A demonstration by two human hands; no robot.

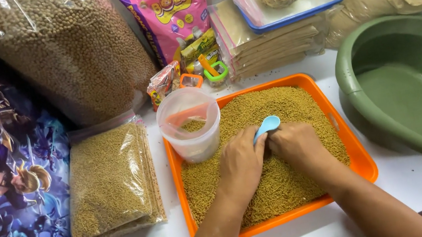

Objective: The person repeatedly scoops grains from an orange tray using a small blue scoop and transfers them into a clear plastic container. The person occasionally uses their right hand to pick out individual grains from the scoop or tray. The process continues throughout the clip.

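A pink printed pouch [175, 12] stands at the back of the white tabletop [418, 180], beside a tall clear sack of round pellets [66, 51]; flat clear bags of fine pellets [112, 179] lie stacked at left. In the orange tray [361, 158] of golden-brown pellets [285, 180], the right hand [297, 143] closes around a pale blue plastic scoop [265, 126], its bowl poking up between both hands. The left hand [241, 162] rests curled, knuckles up, on the pellets beside a clear tub [190, 125].
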